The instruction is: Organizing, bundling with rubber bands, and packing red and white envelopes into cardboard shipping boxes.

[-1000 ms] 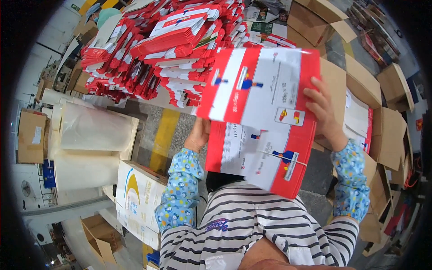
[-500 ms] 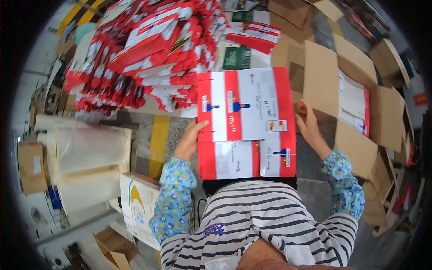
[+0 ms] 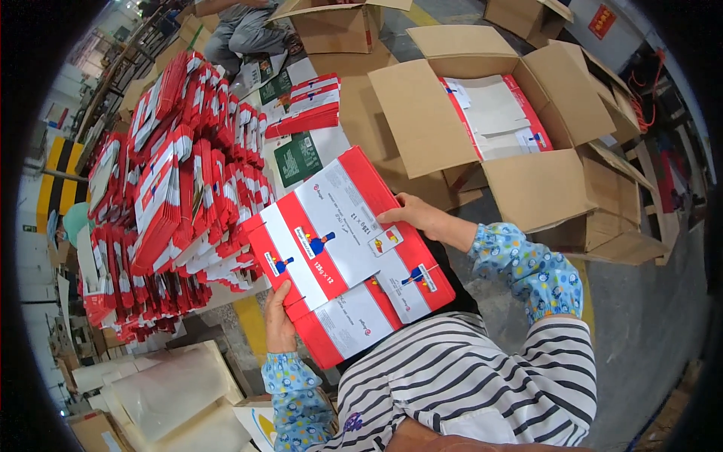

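A flat red and white stack of folded cartons (image 3: 343,233) lies tilted across my lap, with small blue figures printed on it. My left hand (image 3: 280,324) grips its lower left edge, thumb on top and the other fingers hidden beneath. At the upper right edge, my right hand (image 3: 422,215) also holds the stack, its thumb resting on the printed face and the fingers out of sight underneath. Both forearms wear blue patterned sleeves.
A high pile of red and white flattened cartons (image 3: 162,196) stands at left. Ahead lie a smaller carton bundle (image 3: 309,109) and green printed sheets (image 3: 297,158). At upper right, an open cardboard box (image 3: 429,128) holds similar flat cartons. Another person (image 3: 252,38) sits at the far left.
My view has swung to the right, toward the open box. The carton stack has turned at a slant. My right hand, apart from the stack before, now grips its edge.
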Available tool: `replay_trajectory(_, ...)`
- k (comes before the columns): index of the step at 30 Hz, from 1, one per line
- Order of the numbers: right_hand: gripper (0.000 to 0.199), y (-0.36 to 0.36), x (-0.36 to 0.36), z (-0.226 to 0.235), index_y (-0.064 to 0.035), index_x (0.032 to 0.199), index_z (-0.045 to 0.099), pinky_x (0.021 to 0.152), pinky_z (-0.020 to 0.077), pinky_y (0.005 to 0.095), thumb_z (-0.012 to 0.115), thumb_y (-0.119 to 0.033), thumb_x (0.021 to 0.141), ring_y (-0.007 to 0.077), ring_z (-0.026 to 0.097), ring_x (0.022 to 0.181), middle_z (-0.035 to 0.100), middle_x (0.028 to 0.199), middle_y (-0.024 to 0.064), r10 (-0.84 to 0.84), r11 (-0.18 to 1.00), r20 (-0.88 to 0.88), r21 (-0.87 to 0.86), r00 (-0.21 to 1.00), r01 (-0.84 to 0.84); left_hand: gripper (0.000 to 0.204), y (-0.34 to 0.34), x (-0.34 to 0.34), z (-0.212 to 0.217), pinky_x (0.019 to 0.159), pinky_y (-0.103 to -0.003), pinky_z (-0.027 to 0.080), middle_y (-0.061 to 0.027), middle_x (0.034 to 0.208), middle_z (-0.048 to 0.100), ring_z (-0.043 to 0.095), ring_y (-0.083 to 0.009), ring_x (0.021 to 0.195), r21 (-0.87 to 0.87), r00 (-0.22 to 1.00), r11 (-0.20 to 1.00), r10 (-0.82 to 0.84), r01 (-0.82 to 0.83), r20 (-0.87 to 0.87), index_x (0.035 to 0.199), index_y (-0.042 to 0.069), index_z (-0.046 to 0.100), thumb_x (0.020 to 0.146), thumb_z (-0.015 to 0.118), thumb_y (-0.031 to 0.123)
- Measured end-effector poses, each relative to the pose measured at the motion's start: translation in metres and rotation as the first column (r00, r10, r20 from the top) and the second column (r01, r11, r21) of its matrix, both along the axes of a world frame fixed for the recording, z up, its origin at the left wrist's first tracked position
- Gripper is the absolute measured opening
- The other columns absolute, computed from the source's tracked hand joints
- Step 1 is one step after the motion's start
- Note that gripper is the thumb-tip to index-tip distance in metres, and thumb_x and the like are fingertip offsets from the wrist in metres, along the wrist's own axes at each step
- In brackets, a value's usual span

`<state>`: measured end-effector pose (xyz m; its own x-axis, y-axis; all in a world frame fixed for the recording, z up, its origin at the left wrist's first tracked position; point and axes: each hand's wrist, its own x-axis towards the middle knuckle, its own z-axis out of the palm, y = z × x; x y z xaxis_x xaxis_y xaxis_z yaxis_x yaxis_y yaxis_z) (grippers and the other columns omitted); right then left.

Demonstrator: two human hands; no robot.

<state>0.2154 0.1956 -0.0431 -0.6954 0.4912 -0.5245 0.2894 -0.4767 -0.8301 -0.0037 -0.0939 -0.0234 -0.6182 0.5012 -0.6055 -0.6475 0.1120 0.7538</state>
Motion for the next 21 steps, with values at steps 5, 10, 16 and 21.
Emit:
replay_trajectory(5,0.054,0.022,0.004,0.057,0.0012,0.121,0.053,0.089,0.0519,0.0389,0.075,-0.011,0.074,0.0216,0.064,0.099,0.065,0.108,0.0119,-0.02,0.981,-0.177,-0.194,0.984,-0.015,0.049,0.036,0.007,0.074,0.092,-0.036,0.052,-0.0134,0.118,0.064,0.064,-0.0238,0.105,0.07,0.984,0.998,0.016,-0.003,-0.175,0.128,0.0,0.052,0.083,0.069,0.007)
replay_trajectory(10,0.06,0.045,0.021,0.165,-0.0024,0.125,0.053,0.093,0.0486,0.0357,0.076,-0.007,0.07,0.0202,0.062,0.105,0.065,0.114,0.0105,0.048,0.963,-0.415,0.26,0.909,0.068,0.052,0.059,-0.029,0.119,0.097,-0.036,0.047,-0.0105,0.118,0.063,0.062,-0.0214,0.105,0.288,0.848,0.948,0.041,0.134,-0.528,0.125,0.001,0.053,0.079,0.075,0.005)
replay_trajectory(16,0.041,0.056,0.027,0.12,-0.0105,0.105,0.059,0.096,0.0402,0.0396,0.078,-0.008,0.068,0.0278,0.049,0.111,0.051,0.109,0.0091,0.414,0.259,-0.428,0.902,0.804,0.346,0.042,0.048,-0.085,0.067,0.1,-0.042,0.042,-0.0169,0.128,0.05,0.057,-0.0282,0.107,0.13,-0.37,0.982,0.173,0.138,-0.913,0.116,0.005,0.06,0.077,0.075,0.01)
replay_trajectory(21,0.043,0.042,0.056,0.03,-0.0122,0.102,0.059,0.098,0.0399,0.0407,0.076,-0.001,0.064,0.0329,0.048,0.115,0.049,0.107,0.0101,0.374,0.09,-0.305,0.952,0.876,0.293,0.033,0.036,-0.028,-0.014,0.101,-0.041,0.04,-0.0203,0.126,0.048,0.052,-0.0313,0.114,-0.035,-0.179,0.998,-0.025,0.055,-0.984,0.103,0.008,0.061,0.075,0.077,0.014)
